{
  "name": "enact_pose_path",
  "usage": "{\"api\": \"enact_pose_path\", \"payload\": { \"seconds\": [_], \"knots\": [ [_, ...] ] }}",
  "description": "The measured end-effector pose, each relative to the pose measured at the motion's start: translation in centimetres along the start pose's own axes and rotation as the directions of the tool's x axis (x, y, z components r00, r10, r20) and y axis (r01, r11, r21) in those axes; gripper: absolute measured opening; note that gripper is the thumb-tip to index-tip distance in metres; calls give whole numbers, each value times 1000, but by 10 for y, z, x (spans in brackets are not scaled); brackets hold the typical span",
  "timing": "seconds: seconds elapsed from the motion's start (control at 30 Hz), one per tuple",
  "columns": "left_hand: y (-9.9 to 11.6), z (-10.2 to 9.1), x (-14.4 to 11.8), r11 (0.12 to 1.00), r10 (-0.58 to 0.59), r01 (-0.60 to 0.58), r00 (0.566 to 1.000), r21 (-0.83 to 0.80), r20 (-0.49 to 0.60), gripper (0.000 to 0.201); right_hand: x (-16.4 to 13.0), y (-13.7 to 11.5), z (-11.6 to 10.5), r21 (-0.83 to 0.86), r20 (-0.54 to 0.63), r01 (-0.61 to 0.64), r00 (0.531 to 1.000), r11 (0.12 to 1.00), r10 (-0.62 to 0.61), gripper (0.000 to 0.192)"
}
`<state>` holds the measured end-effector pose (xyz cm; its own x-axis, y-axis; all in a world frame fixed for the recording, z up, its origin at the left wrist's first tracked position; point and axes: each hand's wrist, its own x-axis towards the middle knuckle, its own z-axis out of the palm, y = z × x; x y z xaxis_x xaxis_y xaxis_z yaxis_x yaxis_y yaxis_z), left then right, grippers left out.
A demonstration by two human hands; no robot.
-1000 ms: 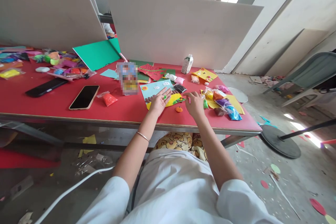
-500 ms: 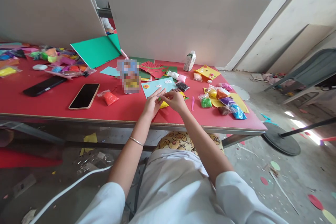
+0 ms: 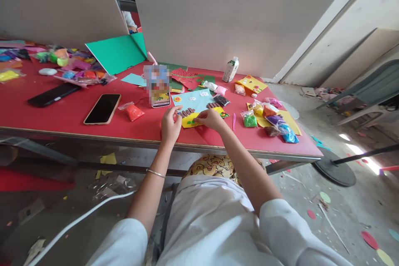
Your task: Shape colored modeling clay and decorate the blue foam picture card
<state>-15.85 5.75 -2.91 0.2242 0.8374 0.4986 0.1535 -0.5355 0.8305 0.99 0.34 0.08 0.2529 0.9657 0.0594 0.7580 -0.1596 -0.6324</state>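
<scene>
A craft card lies on the red table, its upper part light blue paper point(image 3: 199, 99) with a clay sun and white clouds, its lower part yellow point(image 3: 188, 124). Brown ridged clay strips point(image 3: 186, 112) cross the middle. My right hand point(image 3: 212, 119) is over the yellow part, fingertips pinched at a small green clay piece point(image 3: 193, 121); another green bit sits beside it. At the card's left edge, my left hand point(image 3: 171, 125) has its fingers loosely bent and thumb apart, holding nothing that I can see.
A pink clay knife point(image 3: 234, 121) and bags of coloured clay point(image 3: 249, 119) lie to the right. A phone point(image 3: 102, 109) and a red clay bag point(image 3: 133, 111) are left. Another phone point(image 3: 161, 99) stands behind the card, near a bottle point(image 3: 230, 69). White boards point(image 3: 224, 20) rise behind.
My hands were together over the card with green clay between the fingers. Now they are apart: the left moved to the card's left edge, the right is down at the yellow part.
</scene>
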Motion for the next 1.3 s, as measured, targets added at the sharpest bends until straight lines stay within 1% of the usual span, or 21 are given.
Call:
{"api": "enact_pose_path", "payload": {
  "seconds": [0.1, 0.2, 0.47, 0.6, 0.73, 1.03, 1.3],
  "knots": [
    [1, -2, -4, 994, 47, -50, 998, 100, 35, 30, 0, 0, 3, -19, 24, 19, 1000, 1000, -18, 17],
    [1, -1, -4, 989, 59, -68, 996, 134, 70, 33, 1, -1, 3, -45, 36, 24, 999, 999, -22, 17],
    [-1, -1, -3, 995, 15, -24, 995, 95, 99, 33, 5, -2, 2, -92, 48, 47, 998, 995, -42, 17],
    [-3, -1, -2, 994, 16, -27, 994, 104, 108, 33, 4, -2, -3, -69, 40, 57, 998, 996, -55, 14],
    [-3, 0, -2, 994, 9, -22, 992, 105, 124, 33, 4, -3, -4, -58, 57, 61, 997, 996, -57, 11],
    [-3, 1, -2, 992, 10, -27, 990, 120, 137, 32, 8, -3, 1, -105, 61, 76, 996, 992, -70, 12],
    [-4, 1, -1, 986, 9, -35, 988, 164, 154, 34, 11, 6, 8, -91, 7, 71, 997, 993, -71, 17]
  ]
}}
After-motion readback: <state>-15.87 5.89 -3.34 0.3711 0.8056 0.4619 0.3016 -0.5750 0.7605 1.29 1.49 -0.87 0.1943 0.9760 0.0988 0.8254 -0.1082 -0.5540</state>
